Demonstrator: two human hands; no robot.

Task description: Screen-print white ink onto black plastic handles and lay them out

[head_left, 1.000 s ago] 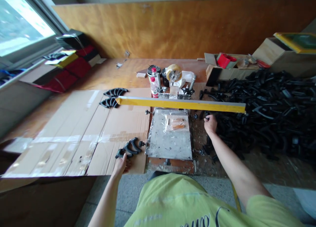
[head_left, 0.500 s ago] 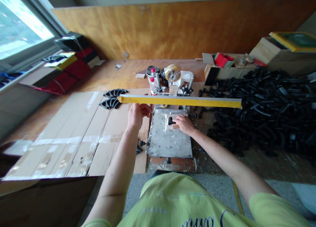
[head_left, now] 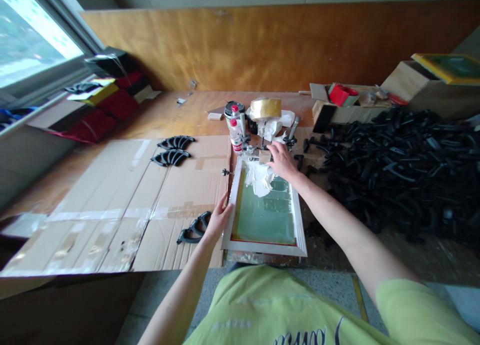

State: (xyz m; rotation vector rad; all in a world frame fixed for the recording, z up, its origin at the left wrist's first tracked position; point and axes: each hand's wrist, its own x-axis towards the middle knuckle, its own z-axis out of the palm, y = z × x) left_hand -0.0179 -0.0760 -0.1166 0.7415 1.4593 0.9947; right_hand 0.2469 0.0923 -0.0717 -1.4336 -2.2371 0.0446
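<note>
A screen-printing frame [head_left: 302, 235] with a pale rim and green mesh lies lowered over the base on the bench. My left hand [head_left: 219, 217] grips its left rim, thumb on top. White paste [head_left: 261, 179] lies across the far end of the mesh. At that end my right hand [head_left: 283, 161] has bent fingers around the right side of a squeegee with a small wooden block [head_left: 265, 157]; the fingertips are partly hidden. Left of my left hand, a black curved plastic part [head_left: 195, 228] lies on the cardboard. The base under the frame is covered.
Two rows of black curved parts [head_left: 171, 157] lie on flat cardboard [head_left: 123, 185] to the left. A big heap of black parts [head_left: 405, 170] fills the right side. Behind the frame stand red-capped bottles [head_left: 235, 135], a clamp post [head_left: 293, 127] and a tape roll [head_left: 265, 109].
The frame has swung down from its raised position over the base. My left hand has come nearer along its left rim. My right hand has left the black part and moved to the far end.
</note>
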